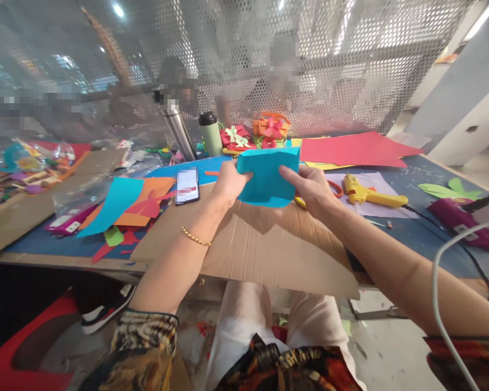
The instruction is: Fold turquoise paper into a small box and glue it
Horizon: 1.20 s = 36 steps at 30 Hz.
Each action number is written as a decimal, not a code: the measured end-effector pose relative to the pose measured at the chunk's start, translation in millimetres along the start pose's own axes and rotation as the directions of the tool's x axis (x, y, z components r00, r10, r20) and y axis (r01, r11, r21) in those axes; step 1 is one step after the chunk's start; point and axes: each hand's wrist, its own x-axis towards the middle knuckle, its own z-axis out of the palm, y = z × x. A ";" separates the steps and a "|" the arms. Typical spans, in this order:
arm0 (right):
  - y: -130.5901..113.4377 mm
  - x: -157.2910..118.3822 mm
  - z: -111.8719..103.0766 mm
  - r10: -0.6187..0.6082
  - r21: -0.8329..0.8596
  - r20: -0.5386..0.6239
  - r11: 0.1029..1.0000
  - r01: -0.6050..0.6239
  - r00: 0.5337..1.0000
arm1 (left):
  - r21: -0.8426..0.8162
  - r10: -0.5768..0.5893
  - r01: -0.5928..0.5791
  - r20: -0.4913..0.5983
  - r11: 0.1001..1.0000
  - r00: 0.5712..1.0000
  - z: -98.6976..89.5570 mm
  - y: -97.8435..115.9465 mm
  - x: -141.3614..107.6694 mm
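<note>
Person seen from above. Both forearms are bare. The left hand [227,183] and right hand [312,187] wear no gloves or rings that show. A thin gold bead bracelet [196,237] circles the left wrist. Short sleeves [146,331] carry a dark print in brown, orange and yellow with red patches. Pale, off-white trousers [244,326] cover the knees.

Matt blue paper [267,176] over rough brown cardboard [252,244]; glossy steel flask [178,130].
</note>
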 end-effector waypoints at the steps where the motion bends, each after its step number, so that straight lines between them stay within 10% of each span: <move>1: -1.6 0.8 -0.2 0.010 0.018 -0.012 1.000 -0.010 1.000 | -0.068 -0.018 0.016 -0.034 0.998 0.999 -0.7 -0.8 2.0; 6: -3.3 0.1 0.9 0.055 0.140 -0.049 0.989 -0.048 0.997 | -0.509 -0.150 0.088 -0.083 0.856 0.985 -6.1 4.9 11.8; 13: 5.1 -31.1 30.5 0.081 0.107 0.387 0.986 -0.132 0.918 | -0.636 -0.233 0.126 -0.087 0.761 0.968 12.6 15.7 -7.1; 27: 15.8 -43.0 53.7 0.066 0.247 -0.063 0.968 -0.049 0.996 | -0.527 -0.171 0.113 -0.063 0.843 0.983 47.7 5.2 -45.9; 36: 13.2 -40.9 56.6 0.029 0.279 -0.079 0.960 -0.006 0.996 | -0.451 -0.218 0.200 0.012 0.870 0.976 47.0 6.4 -48.6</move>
